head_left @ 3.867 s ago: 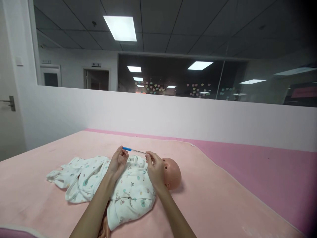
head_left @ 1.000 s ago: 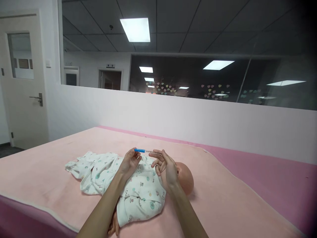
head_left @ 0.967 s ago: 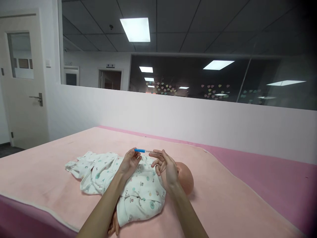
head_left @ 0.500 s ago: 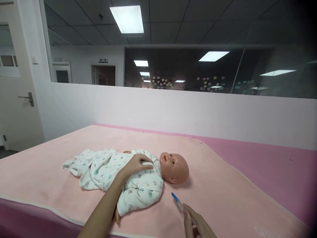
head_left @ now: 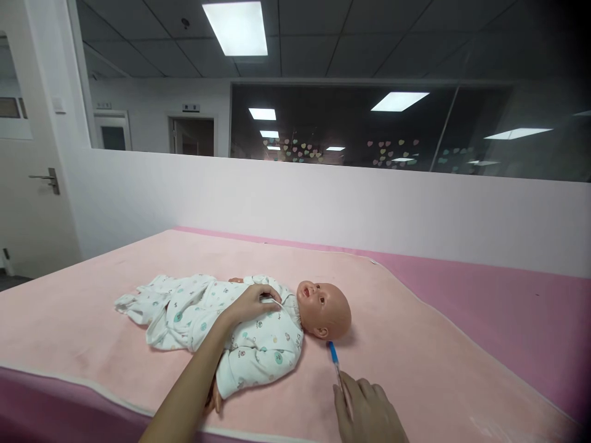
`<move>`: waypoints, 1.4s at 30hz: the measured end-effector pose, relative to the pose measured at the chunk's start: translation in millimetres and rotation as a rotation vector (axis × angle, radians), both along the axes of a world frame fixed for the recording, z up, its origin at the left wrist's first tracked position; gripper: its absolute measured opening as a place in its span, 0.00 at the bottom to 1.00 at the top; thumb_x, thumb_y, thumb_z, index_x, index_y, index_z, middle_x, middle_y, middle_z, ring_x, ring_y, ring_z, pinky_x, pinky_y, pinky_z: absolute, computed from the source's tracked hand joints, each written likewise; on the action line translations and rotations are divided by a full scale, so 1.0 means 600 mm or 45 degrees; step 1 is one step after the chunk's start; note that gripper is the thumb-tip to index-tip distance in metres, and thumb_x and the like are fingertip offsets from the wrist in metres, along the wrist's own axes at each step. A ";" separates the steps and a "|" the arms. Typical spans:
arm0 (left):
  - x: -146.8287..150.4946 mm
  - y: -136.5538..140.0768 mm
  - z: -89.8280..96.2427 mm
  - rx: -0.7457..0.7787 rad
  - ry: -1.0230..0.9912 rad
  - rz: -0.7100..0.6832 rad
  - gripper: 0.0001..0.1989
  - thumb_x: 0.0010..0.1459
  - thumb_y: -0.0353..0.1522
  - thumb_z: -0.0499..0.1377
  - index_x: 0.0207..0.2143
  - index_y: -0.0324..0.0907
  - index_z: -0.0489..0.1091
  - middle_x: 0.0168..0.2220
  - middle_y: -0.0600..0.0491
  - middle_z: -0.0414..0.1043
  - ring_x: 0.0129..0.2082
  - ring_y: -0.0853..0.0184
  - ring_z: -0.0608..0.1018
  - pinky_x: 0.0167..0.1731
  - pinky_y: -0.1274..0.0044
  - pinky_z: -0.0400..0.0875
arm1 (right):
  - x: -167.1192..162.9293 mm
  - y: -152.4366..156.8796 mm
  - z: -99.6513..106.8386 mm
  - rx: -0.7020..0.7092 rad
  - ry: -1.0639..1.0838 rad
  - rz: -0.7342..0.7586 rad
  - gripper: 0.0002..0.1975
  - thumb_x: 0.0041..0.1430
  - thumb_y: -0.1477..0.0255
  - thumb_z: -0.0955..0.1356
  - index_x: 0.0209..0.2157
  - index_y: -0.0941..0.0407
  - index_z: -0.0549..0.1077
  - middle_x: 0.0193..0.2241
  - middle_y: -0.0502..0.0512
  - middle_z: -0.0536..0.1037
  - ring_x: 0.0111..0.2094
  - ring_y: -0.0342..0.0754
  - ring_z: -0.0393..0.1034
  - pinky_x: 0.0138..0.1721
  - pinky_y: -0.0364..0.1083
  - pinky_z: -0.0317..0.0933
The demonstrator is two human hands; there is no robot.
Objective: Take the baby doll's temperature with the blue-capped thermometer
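A baby doll [head_left: 325, 311] lies on its back, its head to the right. It wears a white romper [head_left: 265, 335] with small printed motifs. My left hand [head_left: 256, 301] rests on the doll's chest near the collar, thumb and fingers closed on what looks like a white edge or tie of the clothing. Below the doll's head, my right hand [head_left: 367, 406] grips a thin, pale stick with a blue end [head_left: 333, 352]; its exact kind is unclear. The blue end points up towards the doll's ear, and I cannot tell whether it touches the head.
A pale pink mat [head_left: 415, 369] lies under the doll, over a darker pink surface [head_left: 508, 307]. Behind stands a white half-wall [head_left: 369, 209] with a window above. At the far left is a door [head_left: 37, 203] with a metal handle.
My right hand has moved up and turned over, bringing the blue end closer to the doll's head. My left thumb and fingers have closed together at the collar.
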State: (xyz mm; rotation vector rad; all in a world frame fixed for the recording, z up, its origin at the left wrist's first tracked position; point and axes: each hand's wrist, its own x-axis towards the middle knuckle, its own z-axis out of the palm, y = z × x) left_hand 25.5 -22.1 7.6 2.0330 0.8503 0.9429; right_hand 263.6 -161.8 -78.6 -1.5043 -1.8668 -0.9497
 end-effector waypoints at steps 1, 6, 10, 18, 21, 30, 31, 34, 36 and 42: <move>0.000 0.000 0.000 0.000 0.002 -0.001 0.09 0.45 0.34 0.58 0.30 0.39 0.70 0.35 0.51 0.72 0.38 0.68 0.72 0.42 0.78 0.64 | -0.011 0.005 0.016 0.031 0.039 -0.042 0.13 0.58 0.71 0.57 0.29 0.56 0.71 0.21 0.54 0.69 0.24 0.46 0.60 0.27 0.45 0.52; 0.001 0.001 -0.002 -0.008 -0.035 -0.033 0.09 0.47 0.34 0.57 0.31 0.39 0.69 0.35 0.51 0.70 0.38 0.68 0.71 0.40 0.78 0.63 | -0.113 0.070 0.109 0.061 0.372 0.229 0.09 0.56 0.72 0.60 0.35 0.57 0.70 0.27 0.54 0.71 0.30 0.46 0.62 0.32 0.45 0.55; 0.002 0.005 -0.007 0.056 -0.089 -0.052 0.08 0.49 0.33 0.54 0.32 0.38 0.68 0.32 0.52 0.70 0.34 0.70 0.70 0.36 0.79 0.64 | -0.187 0.145 0.127 -0.096 0.580 0.472 0.20 0.52 0.80 0.57 0.47 0.57 0.63 0.35 0.55 0.71 0.37 0.47 0.63 0.38 0.47 0.58; 0.007 0.008 -0.016 0.104 -0.108 0.123 0.07 0.46 0.32 0.58 0.28 0.38 0.70 0.28 0.53 0.72 0.31 0.70 0.72 0.33 0.79 0.65 | -0.192 0.183 0.086 -0.234 0.905 0.612 0.24 0.45 0.83 0.56 0.47 0.57 0.61 0.38 0.56 0.67 0.40 0.48 0.60 0.40 0.47 0.60; 0.006 0.005 -0.016 0.111 -0.133 0.136 0.07 0.46 0.33 0.58 0.27 0.38 0.70 0.28 0.53 0.72 0.31 0.69 0.72 0.34 0.79 0.65 | -0.189 0.185 0.083 -0.258 0.973 0.633 0.22 0.47 0.83 0.56 0.45 0.58 0.62 0.37 0.56 0.67 0.39 0.47 0.60 0.41 0.48 0.59; -0.002 0.000 -0.004 -0.005 -0.079 -0.040 0.10 0.50 0.33 0.54 0.35 0.39 0.69 0.33 0.52 0.71 0.36 0.69 0.71 0.39 0.77 0.64 | -0.193 0.184 0.083 -0.188 1.064 0.696 0.16 0.51 0.81 0.56 0.41 0.58 0.64 0.35 0.55 0.67 0.37 0.46 0.61 0.40 0.47 0.59; -0.002 0.000 -0.004 -0.007 -0.079 -0.046 0.10 0.50 0.33 0.53 0.34 0.39 0.68 0.33 0.52 0.70 0.35 0.69 0.71 0.38 0.78 0.63 | -0.194 0.184 0.083 -0.179 1.058 0.700 0.16 0.50 0.81 0.56 0.41 0.57 0.64 0.35 0.55 0.67 0.36 0.46 0.61 0.39 0.47 0.59; -0.001 0.000 -0.005 0.015 -0.085 -0.054 0.09 0.51 0.34 0.52 0.31 0.39 0.66 0.32 0.53 0.69 0.34 0.70 0.70 0.36 0.78 0.63 | -0.195 0.182 0.085 -0.155 1.048 0.721 0.17 0.48 0.83 0.57 0.40 0.57 0.64 0.34 0.55 0.67 0.36 0.46 0.61 0.39 0.47 0.59; 0.000 0.000 -0.006 0.040 -0.080 -0.052 0.09 0.52 0.35 0.51 0.30 0.39 0.66 0.31 0.53 0.68 0.33 0.70 0.69 0.36 0.78 0.63 | -0.195 0.181 0.087 -0.155 1.048 0.736 0.17 0.48 0.83 0.57 0.40 0.57 0.64 0.35 0.55 0.67 0.37 0.46 0.61 0.40 0.47 0.59; 0.000 0.001 -0.004 0.075 -0.067 -0.033 0.10 0.52 0.35 0.52 0.34 0.40 0.68 0.32 0.53 0.70 0.34 0.70 0.70 0.37 0.78 0.63 | -0.195 0.175 0.088 -0.184 1.068 0.793 0.14 0.54 0.81 0.56 0.39 0.55 0.64 0.38 0.54 0.66 0.40 0.45 0.60 0.44 0.47 0.57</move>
